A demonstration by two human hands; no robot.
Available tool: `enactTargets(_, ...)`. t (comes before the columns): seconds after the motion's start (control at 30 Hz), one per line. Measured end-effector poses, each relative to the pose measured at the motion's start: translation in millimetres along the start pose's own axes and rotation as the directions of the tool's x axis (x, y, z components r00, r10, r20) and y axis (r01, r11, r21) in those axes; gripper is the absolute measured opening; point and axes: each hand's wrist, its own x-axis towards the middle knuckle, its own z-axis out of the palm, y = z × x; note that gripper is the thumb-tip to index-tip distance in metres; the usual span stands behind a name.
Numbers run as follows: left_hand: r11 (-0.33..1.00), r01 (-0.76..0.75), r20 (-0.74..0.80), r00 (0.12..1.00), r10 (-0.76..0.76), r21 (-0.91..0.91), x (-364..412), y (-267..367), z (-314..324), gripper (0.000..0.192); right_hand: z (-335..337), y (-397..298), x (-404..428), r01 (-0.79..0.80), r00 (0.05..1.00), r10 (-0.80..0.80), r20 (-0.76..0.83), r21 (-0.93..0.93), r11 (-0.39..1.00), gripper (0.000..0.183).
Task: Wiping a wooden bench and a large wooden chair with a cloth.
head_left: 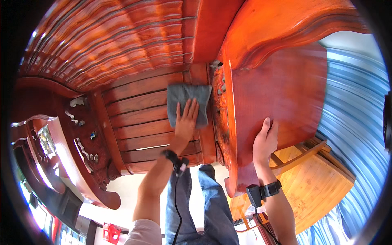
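My left hand [186,121] lies flat on a folded grey cloth [202,107], fingers slightly spread. The cloth rests on the slatted seat [141,114] of a glossy red-brown wooden chair, close to the seat's right side. My right hand [265,142] is at the flat reddish wooden panel [281,88] on the right, thumb pointing away from me. Its other fingers are mostly hidden, so whether it grips an edge is unclear. A strap with a small device and a cable sits on each wrist.
A ribbed wooden backrest [122,39] rises beyond the seat. Carved armrests flank it, the left one [73,159] curving towards me. At lower right stands a light wooden folding table or chair [309,186], beside a blue curtain [352,101]. A red plastic stool [111,233] is at lower left.
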Motion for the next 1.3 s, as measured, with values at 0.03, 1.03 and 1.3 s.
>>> enactTargets(0.03,0.997,0.015,-0.014,1.000,-0.016,-0.078,-25.1,10.5,9.1,0.083,-1.5,-3.3,0.3,0.000,1.000,0.000,0.014,0.024,1.000,0.041)
enactTargets(1.03,0.924,0.097,0.118,0.991,-0.057,-0.370,-119.6,94.0,16.4,0.078,3.6,-3.2,-0.2,-0.089,0.993,0.095,0.063,-0.083,0.993,0.053)
enactTargets(1.3,0.891,0.188,0.102,0.982,-0.160,-0.413,-194.6,150.8,43.8,0.071,3.7,-2.3,-6.5,-0.089,0.993,0.097,0.074,-0.105,0.990,0.057)
